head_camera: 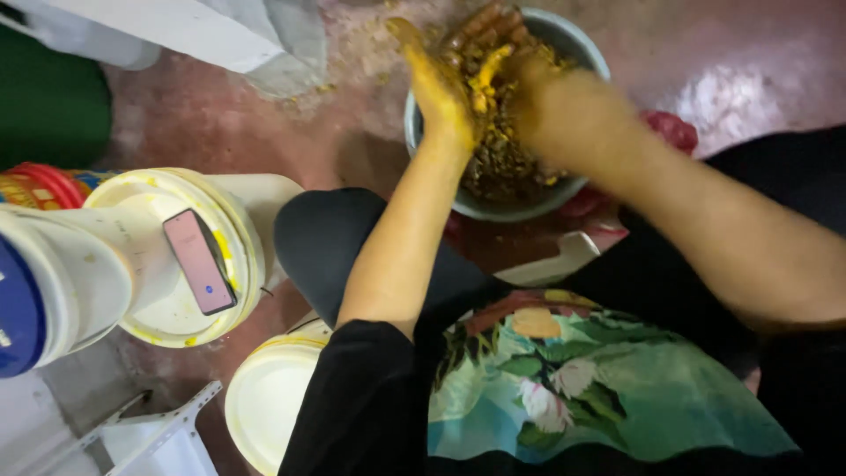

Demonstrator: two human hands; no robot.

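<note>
A grey metal bowl [564, 40] stands on the reddish floor in front of my knees, filled with a yellow-brown spiced mix [498, 159] of chopped pieces. My left hand [441, 88] is raised at the bowl's left rim, fingers spread and coated in yellow paste. My right hand [551, 101] is pushed down into the mix, blurred by motion; whether its fingers are closed is hidden. Reddish-brown pieces [480, 26] lie at the bowl's far edge.
A white bucket lid [154, 304] at left carries a pink phone [199, 261]. A white tub [62, 282] lies on its side beside it. Another white lid [269, 397] sits below. A red cloth [671, 130] lies right of the bowl.
</note>
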